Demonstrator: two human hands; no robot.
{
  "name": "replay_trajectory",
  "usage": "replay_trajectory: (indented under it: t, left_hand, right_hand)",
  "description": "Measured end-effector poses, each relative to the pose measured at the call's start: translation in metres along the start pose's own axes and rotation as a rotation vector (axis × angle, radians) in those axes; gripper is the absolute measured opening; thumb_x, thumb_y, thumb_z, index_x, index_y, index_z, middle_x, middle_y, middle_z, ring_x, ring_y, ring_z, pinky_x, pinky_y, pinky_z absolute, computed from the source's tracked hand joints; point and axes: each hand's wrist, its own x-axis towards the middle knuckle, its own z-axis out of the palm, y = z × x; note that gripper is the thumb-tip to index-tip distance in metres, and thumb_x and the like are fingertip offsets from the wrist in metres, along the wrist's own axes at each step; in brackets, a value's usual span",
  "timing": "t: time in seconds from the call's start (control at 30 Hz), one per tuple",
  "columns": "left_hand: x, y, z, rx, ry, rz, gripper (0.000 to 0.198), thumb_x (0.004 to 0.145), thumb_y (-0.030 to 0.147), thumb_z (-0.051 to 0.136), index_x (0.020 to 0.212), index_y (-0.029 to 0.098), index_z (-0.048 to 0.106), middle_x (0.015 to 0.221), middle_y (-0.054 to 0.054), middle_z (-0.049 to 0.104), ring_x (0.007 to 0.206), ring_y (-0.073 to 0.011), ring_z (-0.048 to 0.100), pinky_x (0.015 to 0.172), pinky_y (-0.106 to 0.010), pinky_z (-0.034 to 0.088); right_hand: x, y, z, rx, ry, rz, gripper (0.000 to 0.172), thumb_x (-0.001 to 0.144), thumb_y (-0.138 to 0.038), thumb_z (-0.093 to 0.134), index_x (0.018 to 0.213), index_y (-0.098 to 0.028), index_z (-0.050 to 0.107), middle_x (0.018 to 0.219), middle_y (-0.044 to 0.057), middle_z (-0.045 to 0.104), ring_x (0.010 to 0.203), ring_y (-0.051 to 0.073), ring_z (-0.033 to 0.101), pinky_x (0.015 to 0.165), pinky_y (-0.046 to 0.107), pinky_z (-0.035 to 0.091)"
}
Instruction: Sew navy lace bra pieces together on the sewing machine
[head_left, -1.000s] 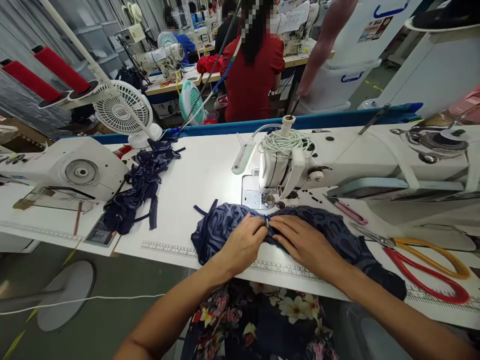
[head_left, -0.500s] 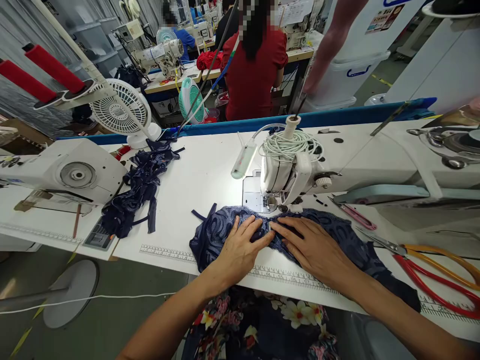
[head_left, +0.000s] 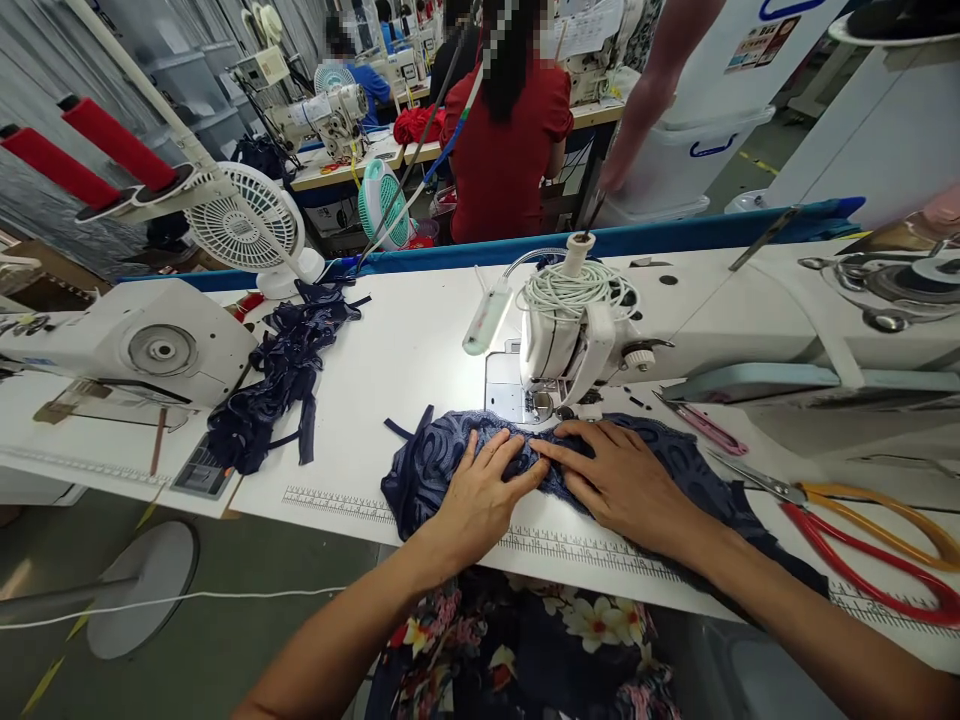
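Observation:
A navy lace garment piece (head_left: pixel 439 455) lies along the front of the sewing machine (head_left: pixel 559 345), its upper edge close by the presser foot. My left hand (head_left: pixel 484 490) rests flat on the lace, fingers spread. To its right, my right hand (head_left: pixel 619 475) presses on the same fabric with fingers stretched out, its index fingertip near my left fingers. The lace runs on under my right hand and forearm toward the lower right. Both hands are just below the metal needle plate (head_left: pixel 510 390). What lies beneath the palms is hidden.
Large scissors (head_left: pixel 862 510) with orange and red handles and pink thread snips (head_left: pixel 712 430) lie at right. A heap of navy lace pieces (head_left: pixel 281 375) is at left, beside a second machine (head_left: pixel 142 340). A white fan (head_left: pixel 244 220) stands behind. People sit farther back.
My right hand has shifted slightly left toward my left hand, and the fabric's right end has drawn left with it. My left hand stays nearly still.

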Motion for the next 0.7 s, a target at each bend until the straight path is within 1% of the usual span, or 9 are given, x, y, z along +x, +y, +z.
replay_trajectory:
  t: [0.1, 0.2, 0.3, 0.37, 0.43, 0.5, 0.53, 0.63, 0.7]
  left_hand:
    - [-0.003, 0.003, -0.002, -0.017, 0.095, -0.004, 0.054, 0.089, -0.001, 0.042, 0.137, 0.023, 0.05, 0.142, -0.016, 0.048, 0.139, -0.0315, 0.04, 0.11, -0.061, 0.036]
    - [-0.015, 0.007, -0.008, -0.038, 0.269, -0.004, 0.04, 0.092, 0.006, 0.045, 0.128, 0.017, 0.056, 0.127, -0.016, 0.058, 0.126, -0.0277, 0.052, 0.105, -0.05, 0.045]
    - [-0.036, 0.009, -0.015, -0.047, 0.367, 0.034, 0.033, 0.092, 0.009, 0.047, 0.123, 0.015, 0.057, 0.104, -0.011, 0.065, 0.104, -0.0213, 0.061, 0.093, -0.039, 0.053]
    - [-0.053, 0.006, -0.017, -0.02, 0.341, 0.059, 0.031, 0.094, 0.015, 0.05, 0.124, 0.015, 0.056, 0.101, -0.011, 0.066, 0.103, -0.022, 0.061, 0.095, -0.04, 0.052]
    - [-0.071, -0.001, -0.017, 0.053, 0.253, 0.059, 0.04, 0.095, 0.03, 0.054, 0.131, 0.012, 0.053, 0.113, -0.015, 0.065, 0.113, -0.0274, 0.059, 0.103, -0.047, 0.048]
    - [-0.089, -0.009, -0.017, 0.154, 0.165, 0.06, 0.053, 0.095, 0.04, 0.052, 0.139, 0.012, 0.047, 0.127, -0.018, 0.061, 0.124, -0.0327, 0.053, 0.107, -0.052, 0.044]
    - [-0.098, -0.013, -0.018, 0.194, 0.142, 0.08, 0.052, 0.095, 0.036, 0.051, 0.142, 0.014, 0.044, 0.13, -0.017, 0.061, 0.125, -0.0328, 0.053, 0.106, -0.051, 0.045]
    - [-0.119, -0.024, -0.03, 0.155, 0.181, 0.188, 0.061, 0.09, 0.006, 0.04, 0.146, 0.03, 0.042, 0.115, -0.005, 0.071, 0.105, -0.0226, 0.067, 0.091, -0.034, 0.056]
    - [-0.122, -0.03, -0.042, 0.019, 0.215, 0.217, 0.061, 0.09, 0.011, 0.041, 0.144, 0.039, 0.043, 0.099, 0.0, 0.075, 0.08, -0.0182, 0.072, 0.067, -0.024, 0.059]
  right_hand:
    - [-0.005, 0.0, -0.011, 0.086, 0.072, 0.001, 0.041, 0.098, -0.029, 0.04, 0.135, -0.032, 0.055, 0.128, 0.006, 0.061, 0.116, 0.025, 0.057, 0.096, 0.046, 0.049]
    - [-0.025, -0.007, -0.024, 0.09, 0.204, 0.003, 0.038, 0.098, -0.029, 0.043, 0.134, -0.03, 0.056, 0.124, 0.007, 0.063, 0.114, 0.025, 0.059, 0.097, 0.043, 0.05]
    - [-0.058, -0.019, -0.026, 0.076, 0.168, -0.07, 0.041, 0.097, -0.027, 0.045, 0.138, -0.031, 0.051, 0.124, 0.005, 0.064, 0.112, 0.022, 0.061, 0.096, 0.038, 0.052]
    - [-0.079, -0.024, -0.019, 0.025, 0.123, -0.091, 0.047, 0.095, -0.034, 0.05, 0.142, -0.028, 0.047, 0.129, 0.007, 0.062, 0.114, 0.024, 0.06, 0.095, 0.038, 0.053]
    - [-0.097, -0.027, -0.008, -0.047, 0.105, -0.076, 0.062, 0.092, -0.044, 0.054, 0.148, -0.021, 0.04, 0.137, 0.013, 0.056, 0.119, 0.029, 0.058, 0.094, 0.043, 0.054]
    - [-0.111, -0.03, 0.0, -0.11, 0.114, -0.061, 0.065, 0.092, -0.035, 0.051, 0.152, -0.018, 0.032, 0.14, 0.015, 0.054, 0.121, 0.032, 0.056, 0.094, 0.047, 0.054]
    - [-0.117, -0.032, 0.001, -0.128, 0.109, -0.059, 0.063, 0.092, -0.024, 0.047, 0.153, -0.02, 0.03, 0.138, 0.014, 0.056, 0.121, 0.03, 0.057, 0.094, 0.046, 0.054]
    - [-0.132, -0.045, -0.016, -0.085, 0.067, -0.03, 0.072, 0.083, -0.001, 0.034, 0.148, -0.031, 0.039, 0.121, 0.004, 0.068, 0.11, 0.022, 0.064, 0.092, 0.037, 0.056]
    - [-0.14, -0.053, -0.04, -0.007, 0.09, 0.053, 0.066, 0.085, -0.002, 0.032, 0.141, -0.033, 0.049, 0.114, 0.002, 0.071, 0.105, 0.02, 0.066, 0.092, 0.035, 0.056]
